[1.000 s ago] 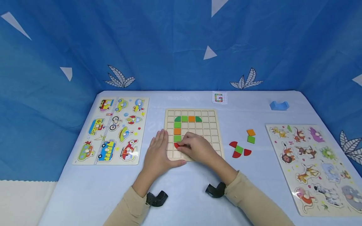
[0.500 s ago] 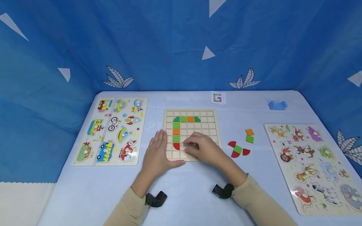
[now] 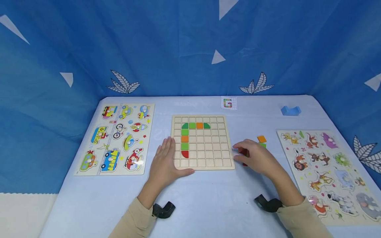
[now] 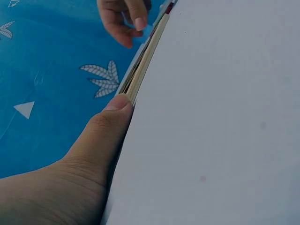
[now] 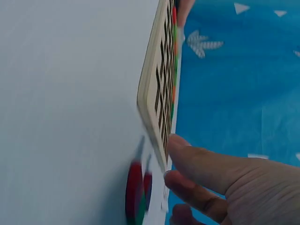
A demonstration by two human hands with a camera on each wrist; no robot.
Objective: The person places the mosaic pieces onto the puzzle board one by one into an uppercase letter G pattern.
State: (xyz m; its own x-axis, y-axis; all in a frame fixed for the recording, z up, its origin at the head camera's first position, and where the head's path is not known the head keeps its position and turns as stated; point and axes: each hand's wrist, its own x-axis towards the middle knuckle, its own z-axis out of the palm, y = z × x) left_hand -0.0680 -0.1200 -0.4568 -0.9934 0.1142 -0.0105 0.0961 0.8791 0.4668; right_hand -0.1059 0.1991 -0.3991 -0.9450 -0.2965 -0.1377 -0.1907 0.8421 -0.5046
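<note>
A wooden grid board point(image 3: 211, 142) lies mid-table. Green and orange squares and green quarter-rounds fill cells along its upper row and left column, ending in a red quarter-round point(image 3: 185, 154). My left hand point(image 3: 162, 167) rests against the board's lower-left corner, fingers straight along the left side and thumb along the near edge. Right of the board, my right hand point(image 3: 258, 159) hovers over loose red pieces point(image 3: 244, 152), partly hiding them. Its thumb and fingers are apart with nothing between them. Just beyond lie an orange square point(image 3: 261, 138) and a partly covered green square point(image 3: 263, 144).
A vehicle puzzle board point(image 3: 148, 132) lies at the left, an animal puzzle board point(image 3: 300, 178) at the right. At the back are a small pattern card point(image 3: 228, 103) and a blue block point(image 3: 290, 111). Blue curtain point(image 3: 178, 49) stands behind the table.
My right hand has let go of the red quarter-round in the board's left column and moved right, off the board to the loose pieces. My left hand has stayed at the corner.
</note>
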